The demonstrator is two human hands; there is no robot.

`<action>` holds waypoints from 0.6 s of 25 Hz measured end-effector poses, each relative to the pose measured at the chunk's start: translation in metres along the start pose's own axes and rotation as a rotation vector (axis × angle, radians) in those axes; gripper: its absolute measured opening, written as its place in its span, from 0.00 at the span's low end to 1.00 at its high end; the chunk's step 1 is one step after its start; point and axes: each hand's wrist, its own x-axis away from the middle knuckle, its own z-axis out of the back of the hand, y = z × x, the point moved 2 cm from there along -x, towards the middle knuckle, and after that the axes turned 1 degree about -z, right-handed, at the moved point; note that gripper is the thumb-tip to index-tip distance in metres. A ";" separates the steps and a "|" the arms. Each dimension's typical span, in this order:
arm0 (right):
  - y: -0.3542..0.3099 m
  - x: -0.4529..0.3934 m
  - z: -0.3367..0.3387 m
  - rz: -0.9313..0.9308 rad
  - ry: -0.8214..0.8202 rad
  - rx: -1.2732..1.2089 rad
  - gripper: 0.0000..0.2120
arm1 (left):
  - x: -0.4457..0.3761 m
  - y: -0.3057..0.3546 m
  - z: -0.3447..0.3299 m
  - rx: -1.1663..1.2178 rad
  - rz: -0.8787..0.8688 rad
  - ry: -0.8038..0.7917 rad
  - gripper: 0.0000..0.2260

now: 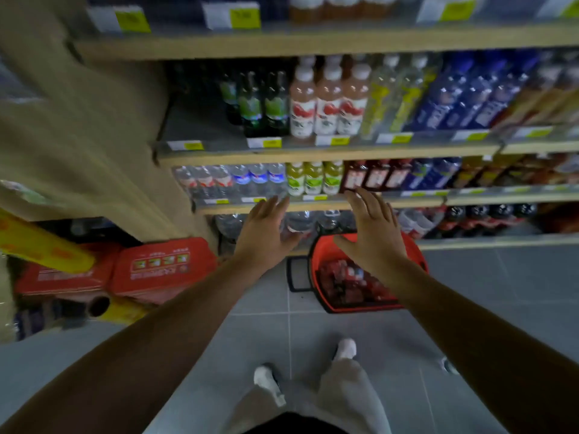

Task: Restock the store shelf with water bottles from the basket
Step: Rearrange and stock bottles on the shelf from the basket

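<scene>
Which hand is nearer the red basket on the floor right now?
Right. The right hand is spread open over the red basket's far rim in this view, overlapping it. The left hand is open too, off to the basket's left, in front of the bottom shelf's large bottles.

Grey tiled floor: red basket stands on it just before the store shelf. Left of the basket, red cartons lie on the floor. Shelf boards carry rows of upright drink bottles, water bottles at lower left.
</scene>
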 end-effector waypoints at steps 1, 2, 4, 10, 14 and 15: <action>0.028 0.012 -0.003 -0.046 -0.017 -0.007 0.41 | 0.000 0.013 -0.021 0.009 -0.008 -0.040 0.34; 0.056 0.025 -0.005 -0.096 -0.033 -0.016 0.42 | 0.001 0.027 -0.043 0.014 -0.016 -0.087 0.34; 0.116 0.046 -0.011 -0.215 -0.062 -0.045 0.43 | -0.002 0.056 -0.087 0.030 -0.011 -0.183 0.35; 0.261 0.071 -0.031 -0.339 -0.186 -0.109 0.36 | -0.039 0.118 -0.200 -0.002 0.075 -0.366 0.36; 0.323 0.071 -0.070 -0.390 -0.302 -0.158 0.38 | -0.062 0.127 -0.266 -0.018 0.125 -0.429 0.35; 0.334 0.072 -0.083 -0.399 -0.330 -0.160 0.38 | -0.065 0.123 -0.283 -0.019 0.130 -0.440 0.35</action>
